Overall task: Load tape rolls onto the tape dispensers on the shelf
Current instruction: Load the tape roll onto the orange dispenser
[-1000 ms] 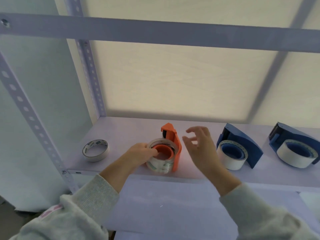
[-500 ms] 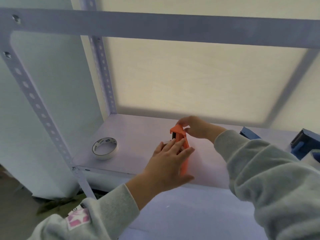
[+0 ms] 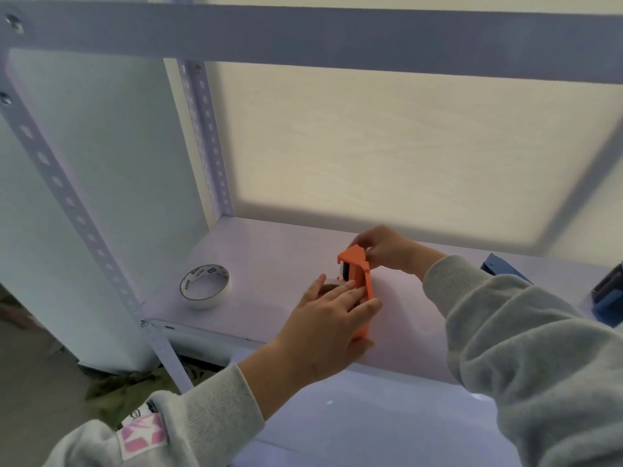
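While your hands work the orange plastic tape dispenser (image 3: 357, 281), it stands near the white shelf's (image 3: 269, 257) front edge.
Your left hand (image 3: 332, 318) presses flat, fingers straight, on its side; your right hand (image 3: 384, 247) pinches its top. A loose white masking-tape roll (image 3: 205, 286) lies well apart leftward, bare board between; a blue dispenser (image 3: 608, 294) sits far right.

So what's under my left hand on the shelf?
The left hand lies over the orange dispenser; only a sliver of tape roll shows past the fingers. Its seating is covered.

right hand (image 3: 387, 249) apparently now pinching dispenser (image 3: 357, 274)
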Action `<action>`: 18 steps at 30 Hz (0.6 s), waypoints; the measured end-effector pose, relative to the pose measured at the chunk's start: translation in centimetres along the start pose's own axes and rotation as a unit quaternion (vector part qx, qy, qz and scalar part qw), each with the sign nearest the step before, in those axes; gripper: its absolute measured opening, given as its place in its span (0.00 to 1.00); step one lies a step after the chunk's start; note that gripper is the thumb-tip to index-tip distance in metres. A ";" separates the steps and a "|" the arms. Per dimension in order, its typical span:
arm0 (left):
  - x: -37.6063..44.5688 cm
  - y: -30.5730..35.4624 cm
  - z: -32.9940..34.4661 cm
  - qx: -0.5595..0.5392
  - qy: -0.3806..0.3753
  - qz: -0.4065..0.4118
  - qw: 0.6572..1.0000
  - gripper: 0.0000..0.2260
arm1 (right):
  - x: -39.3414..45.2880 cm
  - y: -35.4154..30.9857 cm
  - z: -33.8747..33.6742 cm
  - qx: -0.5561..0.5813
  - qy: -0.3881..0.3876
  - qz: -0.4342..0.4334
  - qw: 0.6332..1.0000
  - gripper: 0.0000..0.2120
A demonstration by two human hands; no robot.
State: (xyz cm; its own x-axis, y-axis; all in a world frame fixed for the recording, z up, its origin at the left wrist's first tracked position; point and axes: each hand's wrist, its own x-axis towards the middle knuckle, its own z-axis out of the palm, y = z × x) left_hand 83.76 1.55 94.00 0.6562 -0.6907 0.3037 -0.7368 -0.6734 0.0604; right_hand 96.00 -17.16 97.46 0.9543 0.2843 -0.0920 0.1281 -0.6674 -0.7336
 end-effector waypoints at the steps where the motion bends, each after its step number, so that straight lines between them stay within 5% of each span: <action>1: -0.1 0.0 0.1 0.004 0.008 0.008 1.000 0.23 | 0.1 -0.1 0.1 0.000 0.022 -0.003 1.000 0.06; 10: -0.1 -0.1 0.4 0.010 0.068 0.060 0.996 0.21 | 1.1 1.0 0.7 -0.028 0.151 -0.015 0.988 0.05; 13: -1.0 0.1 1.4 0.031 0.066 0.101 0.992 0.12 | 1.3 2.5 0.3 0.028 0.220 0.026 0.975 0.05; 18: -1.7 0.0 2.6 0.039 0.082 0.097 0.991 0.20 | 0.6 3.3 0.1 0.158 0.226 0.039 0.960 0.04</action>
State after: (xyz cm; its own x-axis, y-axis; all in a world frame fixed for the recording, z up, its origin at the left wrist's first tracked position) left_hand 83.03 2.03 90.98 0.4633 -0.7611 0.4541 -0.8273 -0.5551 -0.0864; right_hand 96.96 -19.10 94.94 0.9866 -0.1337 0.0940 0.0310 -0.4117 -0.9108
